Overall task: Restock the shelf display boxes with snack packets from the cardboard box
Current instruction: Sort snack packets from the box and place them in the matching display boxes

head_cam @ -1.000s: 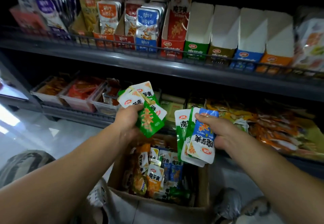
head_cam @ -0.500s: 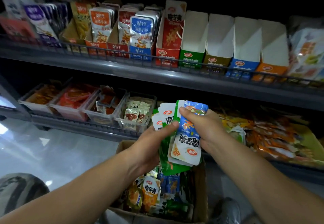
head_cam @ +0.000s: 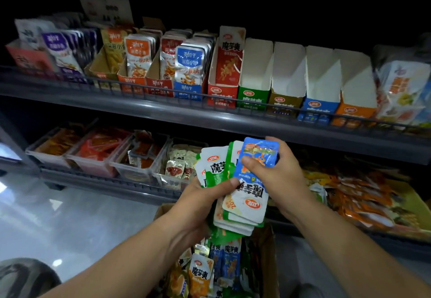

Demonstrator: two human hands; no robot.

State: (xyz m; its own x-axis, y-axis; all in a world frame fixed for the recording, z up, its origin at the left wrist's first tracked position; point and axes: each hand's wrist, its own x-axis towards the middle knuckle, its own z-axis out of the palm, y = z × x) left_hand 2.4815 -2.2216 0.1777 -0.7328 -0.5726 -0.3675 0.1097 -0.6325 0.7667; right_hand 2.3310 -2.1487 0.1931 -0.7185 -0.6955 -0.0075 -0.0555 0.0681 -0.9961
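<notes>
Both hands hold one stack of snack packets in front of the lower shelf. My left hand (head_cam: pixel 200 202) grips the green packets (head_cam: pixel 215 169) from below, thumb across their front. My right hand (head_cam: pixel 277 171) pinches the blue packet (head_cam: pixel 253 181) on top of the stack. Below them the open cardboard box (head_cam: pixel 268 258) holds several more packets (head_cam: pixel 201 274). On the upper shelf stand the display boxes: red (head_cam: pixel 221 92) with one packet in it, then green (head_cam: pixel 253 94), olive (head_cam: pixel 285 101), blue (head_cam: pixel 319 108) and orange (head_cam: pixel 354 113), whose white insides show no packets.
Left on the upper shelf (head_cam: pixel 163 108) stand filled display boxes of other snacks (head_cam: pixel 189 68). The lower shelf carries clear plastic tubs (head_cam: pixel 93 164) of small sachets and a pile of orange packets (head_cam: pixel 363 195) at right. Shiny floor (head_cam: pixel 70 223) lies at left.
My hands came together from apart, merging the green packets and the blue-topped packets into one stack. The view has tilted up toward the upper shelf.
</notes>
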